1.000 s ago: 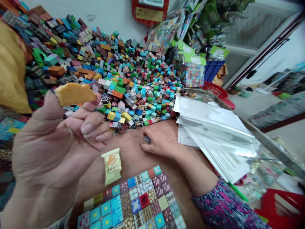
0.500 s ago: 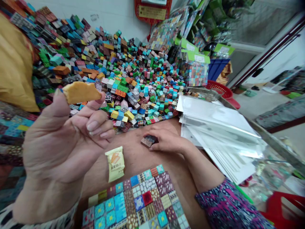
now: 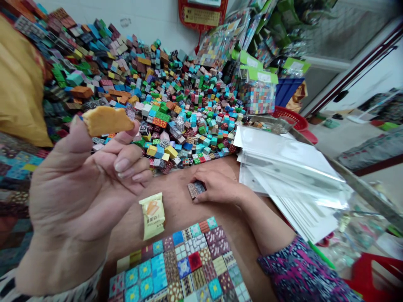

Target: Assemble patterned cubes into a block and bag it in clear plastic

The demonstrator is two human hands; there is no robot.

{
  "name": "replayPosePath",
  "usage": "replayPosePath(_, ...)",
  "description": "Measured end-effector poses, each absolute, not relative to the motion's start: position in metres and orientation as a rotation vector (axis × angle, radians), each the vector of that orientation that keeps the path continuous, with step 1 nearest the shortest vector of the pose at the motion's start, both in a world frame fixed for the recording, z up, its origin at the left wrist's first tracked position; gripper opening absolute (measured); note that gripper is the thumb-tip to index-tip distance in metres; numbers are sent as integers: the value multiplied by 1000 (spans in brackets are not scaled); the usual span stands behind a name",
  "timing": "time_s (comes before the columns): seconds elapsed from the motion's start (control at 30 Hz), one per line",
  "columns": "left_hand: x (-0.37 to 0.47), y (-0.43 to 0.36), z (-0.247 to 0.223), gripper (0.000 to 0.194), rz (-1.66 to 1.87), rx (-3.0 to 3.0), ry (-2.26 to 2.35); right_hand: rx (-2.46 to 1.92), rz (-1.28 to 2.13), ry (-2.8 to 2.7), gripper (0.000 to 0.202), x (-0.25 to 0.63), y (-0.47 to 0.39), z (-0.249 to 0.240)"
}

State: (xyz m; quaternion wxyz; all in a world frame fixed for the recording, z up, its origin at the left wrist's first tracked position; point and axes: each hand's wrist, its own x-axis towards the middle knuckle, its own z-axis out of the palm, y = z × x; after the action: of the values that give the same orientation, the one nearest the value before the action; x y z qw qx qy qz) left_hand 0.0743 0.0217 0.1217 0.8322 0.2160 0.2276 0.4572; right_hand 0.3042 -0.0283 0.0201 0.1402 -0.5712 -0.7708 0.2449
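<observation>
One brown-grey piece (image 3: 194, 191) has turned in the right hand (image 3: 219, 186).

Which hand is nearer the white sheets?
Right: the right hand is just left of the white sheets; the left hand is raised farther left, holding a biscuit-like piece.

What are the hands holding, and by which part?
Left hand: a yellowish snack piece, pinched by its two ends. Right hand: curled around small blocks; grip unclear.

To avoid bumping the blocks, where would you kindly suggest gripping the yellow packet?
Probably pinch the yellow packet by its long edges, midway, coming from its right: it is narrower crosswise, tabletop shows on its right, the left hand on its left, and the block panel by its near end.
</observation>
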Motion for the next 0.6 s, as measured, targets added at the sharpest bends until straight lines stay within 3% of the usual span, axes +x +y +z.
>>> replayPosePath(0.3, 73, 23, 124, 54, 996, 648, 452, -1623, 753, -2180, 41, 299, -30, 18)
replayPosePath(0.47, 69, 23, 128, 58, 989, 695, 429, -1516, 802, -2102, 56, 302, -33, 11)
replayPosePath(0.6, 68, 21, 133, 61, 997, 693, 458, -1626, 665, -1908, 44, 304, -27, 7)
